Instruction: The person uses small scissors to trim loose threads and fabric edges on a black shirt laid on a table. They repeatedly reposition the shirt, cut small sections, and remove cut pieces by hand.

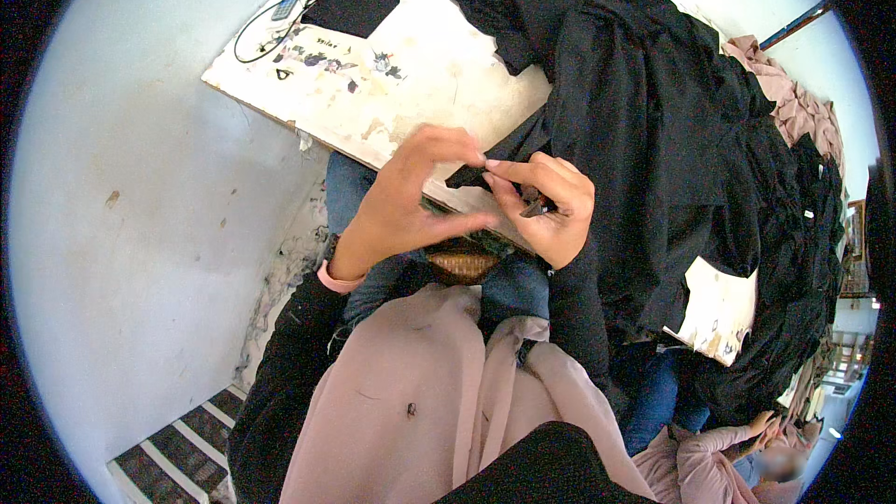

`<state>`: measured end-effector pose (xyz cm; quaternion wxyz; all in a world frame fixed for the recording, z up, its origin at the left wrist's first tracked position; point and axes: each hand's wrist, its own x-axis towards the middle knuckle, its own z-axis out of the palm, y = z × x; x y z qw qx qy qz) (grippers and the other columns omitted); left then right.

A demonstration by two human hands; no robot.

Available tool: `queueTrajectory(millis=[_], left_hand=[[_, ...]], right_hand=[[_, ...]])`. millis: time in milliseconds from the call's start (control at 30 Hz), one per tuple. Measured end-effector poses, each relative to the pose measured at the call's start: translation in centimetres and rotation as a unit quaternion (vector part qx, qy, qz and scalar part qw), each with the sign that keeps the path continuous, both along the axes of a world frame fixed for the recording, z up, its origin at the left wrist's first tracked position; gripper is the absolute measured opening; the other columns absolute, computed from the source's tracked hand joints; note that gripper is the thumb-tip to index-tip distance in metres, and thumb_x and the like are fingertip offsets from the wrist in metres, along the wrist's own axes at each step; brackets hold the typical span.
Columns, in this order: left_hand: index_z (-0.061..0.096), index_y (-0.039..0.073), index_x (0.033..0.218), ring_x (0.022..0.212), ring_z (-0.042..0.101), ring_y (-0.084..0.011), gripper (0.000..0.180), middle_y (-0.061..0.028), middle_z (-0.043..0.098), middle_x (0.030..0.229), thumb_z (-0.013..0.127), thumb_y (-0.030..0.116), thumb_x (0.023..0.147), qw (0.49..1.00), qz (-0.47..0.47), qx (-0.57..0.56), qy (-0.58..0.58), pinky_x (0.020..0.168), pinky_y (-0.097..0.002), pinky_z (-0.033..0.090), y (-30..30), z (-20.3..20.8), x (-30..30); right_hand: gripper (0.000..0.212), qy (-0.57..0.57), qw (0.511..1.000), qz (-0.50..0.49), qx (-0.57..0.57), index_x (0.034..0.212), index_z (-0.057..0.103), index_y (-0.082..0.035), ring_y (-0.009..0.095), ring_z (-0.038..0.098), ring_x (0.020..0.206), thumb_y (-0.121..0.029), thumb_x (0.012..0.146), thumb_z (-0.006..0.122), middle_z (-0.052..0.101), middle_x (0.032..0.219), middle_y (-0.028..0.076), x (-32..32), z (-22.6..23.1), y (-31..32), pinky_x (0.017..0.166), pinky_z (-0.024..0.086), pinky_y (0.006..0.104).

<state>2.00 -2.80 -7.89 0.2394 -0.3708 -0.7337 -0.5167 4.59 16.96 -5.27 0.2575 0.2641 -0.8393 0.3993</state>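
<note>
My left hand (401,191) curves over the near edge of the table, its thumb well apart from its index finger. That index fingertip meets the fingertips of my right hand (560,210); any thread or scrap between them is too small to make out. My right hand's fingers are curled closed around a small dark tool (534,205), partly hidden in the palm. Just behind the fingertips lies a corner of black fabric (513,147), part of a large heap of black cloth (635,121) spread over the table to the right.
The white, stained tabletop (420,56) bears a calculator (287,6) and a black cable at the far left. Pink cloth (793,98) lies at the far right. A wall (140,177) stands on the left. Another person (709,457) works at the lower right.
</note>
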Motion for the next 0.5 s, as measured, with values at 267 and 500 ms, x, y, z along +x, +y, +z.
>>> queueTrajectory(millis=[267, 500], left_hand=[[0.065, 0.008, 0.082, 0.079, 0.070, -0.0198, 0.027, -0.0086, 0.073, 0.087, 0.085, -0.001, 0.067, 0.998, 0.056, 0.003, 0.036, 0.068, -0.0297, 0.054, 0.5, -1.0, 0.2], [0.063, 0.007, 0.080, 0.067, 0.061, -0.0151, 0.027, -0.0059, 0.064, 0.076, 0.082, -0.006, 0.066, 0.993, 0.062, 0.093, -0.050, 0.061, -0.0265, 0.046, 2.0, -0.9, 1.3]], right_hand=[[0.012, -0.149, 0.967, 0.030, -0.202, 0.087, 0.073, -0.003, 0.011, 0.058, 0.060, 0.001, 0.076, 0.076, 0.069, 0.074, 0.006, 4.1, 1.0, 0.7, 0.055, 0.043, 0.0253], [0.027, -0.141, 0.972, -0.159, -0.101, 0.104, 0.065, -0.004, 0.020, 0.063, 0.070, -0.012, 0.081, 0.077, 0.070, 0.089, 0.011, 5.1, -0.4, 0.4, 0.068, 0.050, 0.0286]])
